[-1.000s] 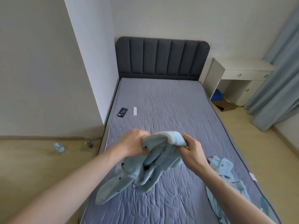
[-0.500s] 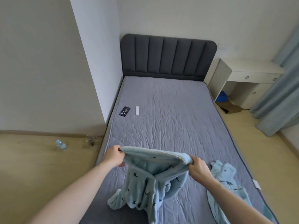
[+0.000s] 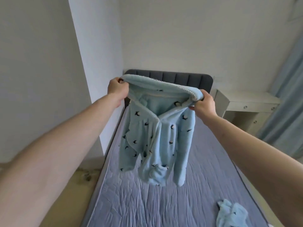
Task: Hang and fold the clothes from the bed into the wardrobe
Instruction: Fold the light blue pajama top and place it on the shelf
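— Gripped how?
— Left hand [image 3: 118, 88] pinches one end of the pale blue robe's [image 3: 155, 140] top edge, right hand [image 3: 204, 104] pinches the other; it hangs clear above the bed [image 3: 164, 203] (small dark print all over)
— Anything else?
— Another blue garment [image 3: 231, 213] lies crumpled on the bed, right of the robe
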The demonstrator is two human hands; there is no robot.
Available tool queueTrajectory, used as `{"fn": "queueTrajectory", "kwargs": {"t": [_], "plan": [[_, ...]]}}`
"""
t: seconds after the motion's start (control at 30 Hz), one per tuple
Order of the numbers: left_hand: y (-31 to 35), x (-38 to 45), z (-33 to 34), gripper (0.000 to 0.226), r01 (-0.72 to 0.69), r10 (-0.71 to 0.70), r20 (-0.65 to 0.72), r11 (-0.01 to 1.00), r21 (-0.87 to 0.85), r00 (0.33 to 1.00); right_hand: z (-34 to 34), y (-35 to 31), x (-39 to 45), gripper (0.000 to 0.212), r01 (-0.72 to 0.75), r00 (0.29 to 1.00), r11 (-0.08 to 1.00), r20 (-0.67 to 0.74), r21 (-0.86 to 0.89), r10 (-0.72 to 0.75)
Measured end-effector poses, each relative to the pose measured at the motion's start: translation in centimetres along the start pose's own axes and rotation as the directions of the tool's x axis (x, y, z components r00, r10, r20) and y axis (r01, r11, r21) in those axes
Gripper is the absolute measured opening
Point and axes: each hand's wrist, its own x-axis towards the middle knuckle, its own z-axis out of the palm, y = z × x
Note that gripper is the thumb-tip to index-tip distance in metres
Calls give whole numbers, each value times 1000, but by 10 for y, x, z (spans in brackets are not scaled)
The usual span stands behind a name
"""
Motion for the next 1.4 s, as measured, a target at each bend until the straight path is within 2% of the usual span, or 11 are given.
{"fn": "queueTrajectory", "kwargs": {"t": [0.17,0.3,0.4,0.6,0.7,0.87,1.03,1.13,1.2,1.3,1.4], "plan": [[45,-11,-18,18,-300,306,-14,939,169,952,-22,-31,4,41,195,979,981,-65,9,-194],[3,-44,-15,33,-387,385,57,887,251,921,-28,14,-32,41,241,970,968,-20,-64,-243],[-67,-73,-4,34,-399,351,197,858,322,915,-25,81,-69,36,213,976,966,69,-145,-205],[-248,-147,23,8,-327,46,491,800,504,870,-12,244,-153,46,147,929,921,370,-360,-4],[-348,-194,37,15,-306,-157,576,720,623,803,2,327,-204,41,135,821,880,549,-456,159],[-497,-296,49,21,-318,-455,678,639,700,577,31,443,-305,39,102,497,791,719,-603,485],[-594,-381,59,37,-323,-707,638,554,768,305,45,530,-397,47,177,211,693,715,-698,666],[-638,-394,64,29,-361,-800,585,511,780,133,49,575,-425,50,165,131,648,668,-744,733],[-665,-388,67,26,-342,-843,533,480,808,74,53,602,-434,52,167,63,592,607,-789,792],[-704,-357,77,28,-215,-855,481,441,871,194,66,639,-425,57,69,91,520,525,-851,846],[-733,-302,99,29,3,-822,395,435,901,410,93,670,-388,51,-136,311,492,435,-860,845]]}}
